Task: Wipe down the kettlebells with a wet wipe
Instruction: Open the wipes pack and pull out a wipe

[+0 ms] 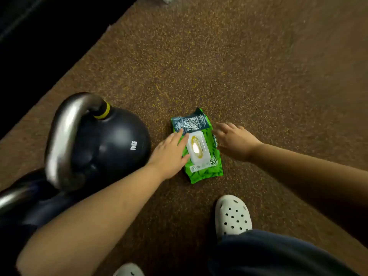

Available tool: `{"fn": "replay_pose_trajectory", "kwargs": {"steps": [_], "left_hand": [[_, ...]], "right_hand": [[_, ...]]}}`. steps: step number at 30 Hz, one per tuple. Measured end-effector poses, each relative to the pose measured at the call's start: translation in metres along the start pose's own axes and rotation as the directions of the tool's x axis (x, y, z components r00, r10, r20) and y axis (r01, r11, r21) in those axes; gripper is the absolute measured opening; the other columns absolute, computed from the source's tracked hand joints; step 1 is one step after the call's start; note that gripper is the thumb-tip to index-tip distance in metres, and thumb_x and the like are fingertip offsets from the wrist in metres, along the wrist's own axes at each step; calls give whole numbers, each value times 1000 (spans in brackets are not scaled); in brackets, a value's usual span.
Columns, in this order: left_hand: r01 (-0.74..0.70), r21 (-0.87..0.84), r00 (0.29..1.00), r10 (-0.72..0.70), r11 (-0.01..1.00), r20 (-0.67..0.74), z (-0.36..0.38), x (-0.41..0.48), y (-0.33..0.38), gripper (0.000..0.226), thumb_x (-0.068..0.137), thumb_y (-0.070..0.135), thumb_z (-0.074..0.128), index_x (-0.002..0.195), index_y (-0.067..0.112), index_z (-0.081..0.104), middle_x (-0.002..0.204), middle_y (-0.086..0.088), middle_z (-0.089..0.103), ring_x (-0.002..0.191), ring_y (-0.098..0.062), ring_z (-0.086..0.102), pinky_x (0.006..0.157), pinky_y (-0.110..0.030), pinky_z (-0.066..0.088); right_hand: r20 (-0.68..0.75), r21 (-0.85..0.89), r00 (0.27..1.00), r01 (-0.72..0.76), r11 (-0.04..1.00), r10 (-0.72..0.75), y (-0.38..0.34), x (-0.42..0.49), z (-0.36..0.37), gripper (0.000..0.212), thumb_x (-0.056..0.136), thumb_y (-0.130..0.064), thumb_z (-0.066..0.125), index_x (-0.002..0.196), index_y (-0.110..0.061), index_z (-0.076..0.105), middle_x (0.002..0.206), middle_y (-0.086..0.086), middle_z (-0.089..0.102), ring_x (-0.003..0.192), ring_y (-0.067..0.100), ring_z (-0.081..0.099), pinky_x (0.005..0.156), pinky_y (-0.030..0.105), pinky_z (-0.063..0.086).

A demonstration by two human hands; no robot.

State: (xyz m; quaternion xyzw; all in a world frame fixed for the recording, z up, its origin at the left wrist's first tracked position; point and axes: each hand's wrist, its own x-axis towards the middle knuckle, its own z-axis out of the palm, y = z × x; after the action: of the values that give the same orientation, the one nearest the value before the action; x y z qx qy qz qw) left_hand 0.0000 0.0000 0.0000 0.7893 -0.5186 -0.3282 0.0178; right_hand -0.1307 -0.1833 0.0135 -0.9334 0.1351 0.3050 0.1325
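A green pack of wet wipes (207, 172) with a shut white flip lid (197, 150) lies flat on the speckled brown floor. My left hand (169, 154) rests on the pack's left side, fingers straight, touching the lid's edge. My right hand (234, 140) is at the pack's right edge with fingers relaxed; whether it touches the pack is unclear. A black kettlebell (111, 144) with a steel handle (63, 136) and yellow band stands to the left. A second dark kettlebell (29, 208) sits at the lower left, partly behind my left forearm.
My white perforated clog (232, 215) stands just below the pack, and another clog (127, 270) shows at the bottom edge. A black mat or wall (39, 36) fills the upper left. Brown floor (258, 66) stretches beyond the pack.
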Motion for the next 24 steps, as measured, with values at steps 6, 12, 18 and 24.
{"fn": "replay_pose_trajectory", "kwargs": {"steps": [6, 12, 18, 24], "left_hand": [[-26, -22, 997, 25, 999, -73, 17, 20, 2, 68, 97, 45, 36, 151, 18, 5, 160, -2, -1, 146, -19, 1, 117, -35, 12], [-38, 11, 986, 39, 999, -163, 27, 32, 13, 68, 92, 46, 49, 149, 24, 19, 154, -4, 18, 142, -21, 13, 111, -36, 24], [-115, 206, 984, 140, 972, -111, 28, 38, 25, 54, 82, 39, 65, 131, 28, 47, 141, -3, 31, 134, -22, 24, 107, -35, 24], [-171, 385, 979, 199, 907, -34, 22, 49, 33, 57, 79, 44, 66, 130, 30, 45, 147, -5, 27, 139, -25, 18, 110, -37, 19]], "right_hand": [[-51, -68, 996, 66, 996, -69, 15, 9, 12, 58, 95, -40, 46, 146, -20, 27, 153, 8, 25, 138, 25, 28, 107, 39, 31], [-109, -6, 991, 77, 997, -78, 11, 7, 25, 51, 92, -40, 50, 137, -16, 43, 142, 9, 41, 127, 29, 42, 101, 42, 40], [-98, -58, 984, 142, 988, -147, 13, -2, 33, 52, 94, -39, 47, 142, -19, 37, 152, 7, 31, 137, 26, 32, 108, 41, 32], [60, -121, 987, 158, 980, -151, 24, -13, 51, 69, 96, -49, 36, 151, -21, 6, 159, -1, -7, 147, 16, -5, 117, 40, 9]]}}
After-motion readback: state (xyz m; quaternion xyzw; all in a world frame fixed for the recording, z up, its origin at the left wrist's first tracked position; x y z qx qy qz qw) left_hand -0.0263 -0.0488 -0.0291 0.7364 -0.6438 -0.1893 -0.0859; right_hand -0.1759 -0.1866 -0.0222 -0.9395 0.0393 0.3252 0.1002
